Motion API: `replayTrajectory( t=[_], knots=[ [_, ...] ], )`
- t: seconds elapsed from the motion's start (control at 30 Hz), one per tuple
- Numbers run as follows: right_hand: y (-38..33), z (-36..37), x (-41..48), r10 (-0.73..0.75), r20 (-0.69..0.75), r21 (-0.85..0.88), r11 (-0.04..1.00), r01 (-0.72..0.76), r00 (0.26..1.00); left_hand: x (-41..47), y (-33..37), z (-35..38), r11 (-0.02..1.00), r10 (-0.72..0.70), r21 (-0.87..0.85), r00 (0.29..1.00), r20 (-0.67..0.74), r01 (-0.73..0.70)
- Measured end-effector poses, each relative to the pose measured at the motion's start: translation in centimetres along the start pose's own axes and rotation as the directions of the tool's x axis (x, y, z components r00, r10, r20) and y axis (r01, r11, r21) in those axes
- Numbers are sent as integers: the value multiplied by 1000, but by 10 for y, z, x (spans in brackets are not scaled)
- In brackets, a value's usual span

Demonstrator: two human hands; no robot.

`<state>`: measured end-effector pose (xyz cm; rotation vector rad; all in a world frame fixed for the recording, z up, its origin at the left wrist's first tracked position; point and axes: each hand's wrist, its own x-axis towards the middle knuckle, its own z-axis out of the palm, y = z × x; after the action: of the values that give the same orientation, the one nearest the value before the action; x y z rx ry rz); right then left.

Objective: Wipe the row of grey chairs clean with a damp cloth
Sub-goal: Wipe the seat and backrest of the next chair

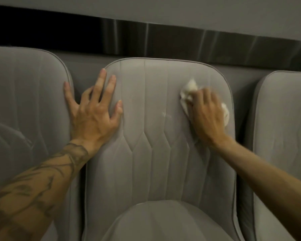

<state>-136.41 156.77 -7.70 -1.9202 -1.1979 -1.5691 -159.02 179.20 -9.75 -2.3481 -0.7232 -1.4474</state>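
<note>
- Three grey padded chairs stand side by side in the head view: the left chair (24,101), the middle chair (156,171) and the right chair (285,119). Narrow gaps separate them.
- The middle chair's backrest (155,87) has vertical stitched seams that narrow to angled points lower down. Its seat (163,223) shows at the bottom edge of the frame.
- The cloth (189,87) is white and crumpled. It lies against the upper right part of the backrest, near the backrest's right edge.
- The right hand (207,117) covers the cloth with its fingers curled over it, gripping it and pressing it onto the fabric. Parts of the cloth show above the fingers and at the hand's right side. The hand and cloth are motion-blurred.
- The left hand (94,115) lies flat, fingers spread wide, on the upper left edge of the backrest. It holds nothing. The thumb rests on the backrest, and the little finger reaches across the gap to the rim of the left chair.
- The left forearm (42,180) carries dark tattoos.
- A faint pale mark (165,114) shows on the backrest between the two hands.
- Behind the chairs runs a dark glossy band (146,37), with a grey wall (163,11) above it.
</note>
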Motion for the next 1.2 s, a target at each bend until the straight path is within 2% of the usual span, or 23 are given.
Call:
replayTrajectory(
  t=[0.07,0.13,0.17,0.2,0.23,0.27,0.33,0.4,0.43,0.5,0.57,0.63,0.67,0.7,0.77,0.8,0.83,0.9,0.97,1.03,1.1,1.13,1.2],
  knots=[
    [-16,-1,-67,-294,107,34,956,292,950,0,0,-1,1000,-1,4,1000,-3,1],
    [-17,-8,-105,-586,227,83,807,584,778,-1,1,-3,1000,-4,11,1000,-1,4],
    [-11,-10,-100,-662,259,108,743,660,703,-1,1,-3,1000,-4,15,1000,1,4],
    [-5,-8,-84,-685,263,104,720,686,679,-1,1,-2,1000,-2,16,1000,0,2],
    [-1,-5,-62,-658,230,94,748,657,717,0,1,-1,1000,1,17,1000,-3,-1],
    [3,-1,-37,-576,171,71,816,574,799,0,0,-1,1000,1,17,1000,-8,0],
    [8,2,6,-293,63,17,956,292,954,-1,-1,0,1000,-4,13,1000,-19,4],
    [-1,5,2,-92,17,8,996,92,996,-1,-1,0,1000,-3,8,1000,-24,3],
    [-7,7,-15,-80,16,9,997,80,997,-1,-1,-1,1000,-3,7,1000,-25,3],
    [-18,6,-65,-219,105,43,976,215,970,-1,0,-1,1000,-6,12,1000,-27,6],
    [-20,-2,-106,-457,226,90,889,449,860,-3,1,-2,1000,-7,9,1000,-24,7],
    [-9,-10,-101,-604,291,106,791,602,742,-2,1,-2,1000,-2,11,999,-33,2],
    [-5,-9,-84,-608,273,96,788,608,745,-1,0,-2,1000,-2,11,999,-38,3],
    [0,-9,-64,-558,233,76,827,557,796,-2,0,0,1000,-2,2,999,-40,2],
    [9,-8,-21,-328,125,10,944,329,936,-2,-2,2,1000,7,-5,998,-56,-8],
    [10,-7,-9,-202,89,-17,979,205,975,-3,-2,4,1000,11,0,998,-65,-11],
    [7,-6,-10,-117,69,-36,992,120,991,-2,-3,5,1000,12,0,997,-70,-12],
    [-6,-4,-44,-103,69,-40,994,106,992,-3,-2,7,1000,11,-4,997,-83,-11],
    [-19,-7,-105,-273,159,-3,961,277,949,-4,-1,7,1000,13,8,996,-90,-12],
    [-25,-17,-164,-506,302,84,858,506,808,-4,-2,6,1000,12,4,996,-86,-12],
    [-27,-29,-193,-624,430,170,766,620,653,-4,-1,5,1000,12,-6,996,-87,-13],
    [-23,-29,-192,-640,439,177,750,637,631,-4,-1,5,1000,14,-4,996,-88,-14],
    [-15,-21,-167,-607,382,108,778,619,697,-4,-2,8,1000,16,1,996,-91,-16]
  ],
)
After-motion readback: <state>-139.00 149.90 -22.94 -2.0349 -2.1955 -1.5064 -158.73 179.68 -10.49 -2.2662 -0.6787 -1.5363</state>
